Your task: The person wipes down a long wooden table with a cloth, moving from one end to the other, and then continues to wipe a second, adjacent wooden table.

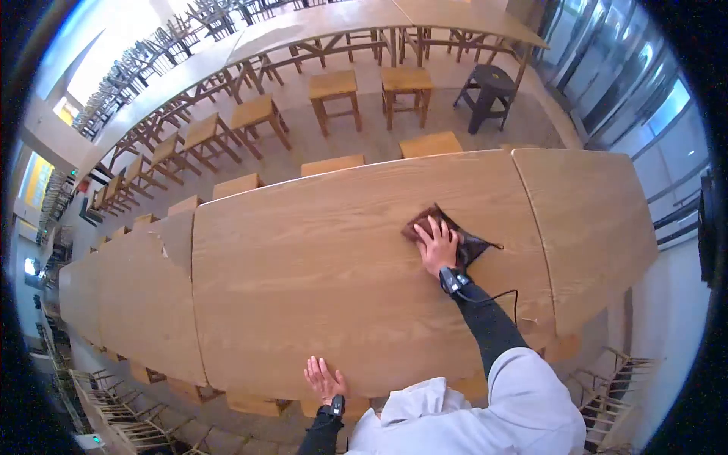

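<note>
A dark brown cloth (472,247) lies bunched on the wooden tabletop (334,250), right of its middle, with one corner trailing to the right. My right hand (437,249) rests on top of the cloth with its fingers spread, pressing it to the wood; part of the cloth is hidden under the palm. Near the front edge of the table, my left hand (324,381) lies flat with its fingers stretched out and nothing in it. Both wrists carry small black devices, and a thin cable hangs in a loop by the right one.
Seams divide the long table into a right section (584,227) and a left section (144,265). Wooden stools (334,87) line its far side, with a black stool (489,87) at the back right. Another long table (318,23) stands beyond. More stools sit under the near edge.
</note>
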Demonstrator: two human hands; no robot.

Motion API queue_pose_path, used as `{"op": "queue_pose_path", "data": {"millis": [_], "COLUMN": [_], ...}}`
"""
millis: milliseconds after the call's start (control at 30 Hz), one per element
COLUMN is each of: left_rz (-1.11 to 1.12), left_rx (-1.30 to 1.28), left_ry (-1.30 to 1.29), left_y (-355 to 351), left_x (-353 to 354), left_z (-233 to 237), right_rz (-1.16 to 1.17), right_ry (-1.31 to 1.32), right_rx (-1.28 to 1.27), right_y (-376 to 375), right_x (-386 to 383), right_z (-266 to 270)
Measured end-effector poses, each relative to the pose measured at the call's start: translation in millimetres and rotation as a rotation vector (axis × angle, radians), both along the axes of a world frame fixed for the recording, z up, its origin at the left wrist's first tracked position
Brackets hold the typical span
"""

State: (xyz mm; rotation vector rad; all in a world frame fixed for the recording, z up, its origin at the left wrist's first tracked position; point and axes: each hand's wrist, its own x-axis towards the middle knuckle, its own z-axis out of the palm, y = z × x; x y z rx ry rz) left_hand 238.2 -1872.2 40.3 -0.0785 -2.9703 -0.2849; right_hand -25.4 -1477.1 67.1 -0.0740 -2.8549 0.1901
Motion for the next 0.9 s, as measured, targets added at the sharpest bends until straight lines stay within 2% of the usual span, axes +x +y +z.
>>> {"op": "queue_pose_path", "data": {"millis": [333,500,600,733,900], "left_rz": [0.013,0.009,0.026,0.045,0.043], "left_rx": [-0.045,-0.013,0.002,0.027,0.015], "left_ry": [-0.051,-0.050,-0.075,-0.080,-0.069], "left_y": [-1.2,-4.8,-4.9,0.7,4.1], "left_x": [2.6,9.3,10.1,7.9,1.8], "left_z": [13.2,2.5,6.5,11.3,17.0], "right_rz": [-0.088,-0.139,-0.140,-0.023,0.166], "right_ry": [0.106,0.029,0.055,0.126,0.053], "right_rx": [0.068,0.073,0.106,0.081,0.023], "right_y": [36.1,51.6,52.1,45.6,9.3], "right_x": [-170.1,-230.8,-237.8,-216.1,-125.6], "right_z": [-26.6,-33.3,-33.5,-30.3,-14.8]}}
